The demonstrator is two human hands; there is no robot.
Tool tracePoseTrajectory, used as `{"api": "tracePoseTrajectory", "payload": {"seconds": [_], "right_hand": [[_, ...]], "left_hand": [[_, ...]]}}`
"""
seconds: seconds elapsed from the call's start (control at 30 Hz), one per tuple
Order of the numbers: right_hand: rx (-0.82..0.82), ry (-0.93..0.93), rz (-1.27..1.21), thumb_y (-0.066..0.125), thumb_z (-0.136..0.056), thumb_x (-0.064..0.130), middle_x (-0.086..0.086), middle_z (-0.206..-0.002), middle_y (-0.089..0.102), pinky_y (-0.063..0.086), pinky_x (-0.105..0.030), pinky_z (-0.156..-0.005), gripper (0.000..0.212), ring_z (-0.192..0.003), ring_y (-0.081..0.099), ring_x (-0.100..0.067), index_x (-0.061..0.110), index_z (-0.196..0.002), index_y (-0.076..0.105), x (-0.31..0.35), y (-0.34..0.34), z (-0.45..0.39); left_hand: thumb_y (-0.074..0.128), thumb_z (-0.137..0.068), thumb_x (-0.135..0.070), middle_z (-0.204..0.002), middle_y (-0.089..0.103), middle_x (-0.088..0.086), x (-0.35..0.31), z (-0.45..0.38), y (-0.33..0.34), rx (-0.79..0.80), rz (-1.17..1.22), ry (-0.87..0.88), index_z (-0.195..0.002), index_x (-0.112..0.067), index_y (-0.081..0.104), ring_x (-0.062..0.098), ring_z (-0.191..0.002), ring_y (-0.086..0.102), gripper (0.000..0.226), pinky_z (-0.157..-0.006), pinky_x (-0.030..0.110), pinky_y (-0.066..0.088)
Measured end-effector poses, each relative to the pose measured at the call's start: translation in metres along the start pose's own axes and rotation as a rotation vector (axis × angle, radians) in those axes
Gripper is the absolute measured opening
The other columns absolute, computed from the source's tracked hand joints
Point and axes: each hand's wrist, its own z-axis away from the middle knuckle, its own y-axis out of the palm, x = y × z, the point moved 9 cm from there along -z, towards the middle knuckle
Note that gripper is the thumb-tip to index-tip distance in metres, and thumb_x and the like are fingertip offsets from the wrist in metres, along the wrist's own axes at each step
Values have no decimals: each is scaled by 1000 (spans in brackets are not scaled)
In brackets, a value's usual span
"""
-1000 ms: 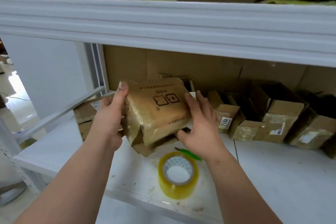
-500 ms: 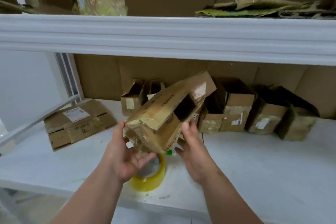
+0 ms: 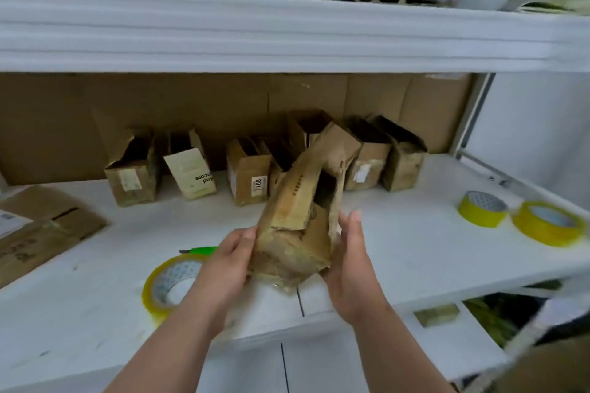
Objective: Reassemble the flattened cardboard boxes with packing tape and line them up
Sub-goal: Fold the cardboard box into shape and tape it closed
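Note:
A worn brown cardboard box [image 3: 297, 217], taped at its lower end, is held upright and tilted above the white shelf [image 3: 415, 252], open end pointing away and up. My left hand [image 3: 228, 268] grips its lower left side. My right hand [image 3: 349, 258] presses flat against its right side, fingers straight. A roll of yellowish packing tape [image 3: 166, 284] lies on the shelf just left of my left hand. Several reassembled small boxes [image 3: 249, 179] stand in a row along the back of the shelf.
Flattened boxes [image 3: 38, 233] lie stacked at the shelf's left end. Two more tape rolls [image 3: 482, 209] sit at the right. A green cutter [image 3: 201, 250] lies behind the near roll. An upper shelf [image 3: 287, 38] hangs overhead with flattened cardboard on it.
The view has swung right, revealing two more tape rolls. The box has been turned from flat and sideways to more upright, and both hands have shifted down to its lower end.

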Motion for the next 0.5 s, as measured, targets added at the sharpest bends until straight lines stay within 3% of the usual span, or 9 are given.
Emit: {"api": "tracePoseTrajectory", "payload": {"seconds": [0.1,0.17,0.3,0.37,0.5], "right_hand": [[30,-11,56,38,-86,76,5,-137,60,36,-50,-114,70,-129,54,-17,35,-141,50,11,-28,9],[70,-56,84,43,-91,69,4,-144,54,34,-51,-114,66,-134,50,-18,36,-147,41,23,-47,13],[153,-108,138,78,-75,47,1,-149,48,38,-50,-111,96,-137,47,-23,39,-152,22,46,-93,15],[151,-77,195,88,-63,30,5,-143,53,48,-41,-103,106,-130,53,-18,42,-147,24,56,-121,13],[55,-94,278,83,-61,5,7,-131,61,56,-28,-83,105,-116,63,-13,36,-144,27,84,-196,8]], "left_hand": [[47,-88,-65,-99,72,-10,-4,9,42,155,-23,-15,-99,-29,68,10,-101,64,43,-101,39,48],[48,-74,-77,-102,72,-13,-7,9,67,222,-44,4,-102,-32,69,8,-106,63,56,-105,40,44],[51,-67,-79,-122,62,-16,-12,6,126,342,-95,21,-129,-48,52,5,-117,56,69,-109,38,41],[57,-69,-72,-120,62,-15,-20,5,162,377,-83,43,-133,-54,44,2,-112,59,68,-98,27,46],[59,-71,-65,-115,64,-19,-38,4,236,409,-97,99,-129,-59,47,-8,-100,61,60,-75,8,43]]}}
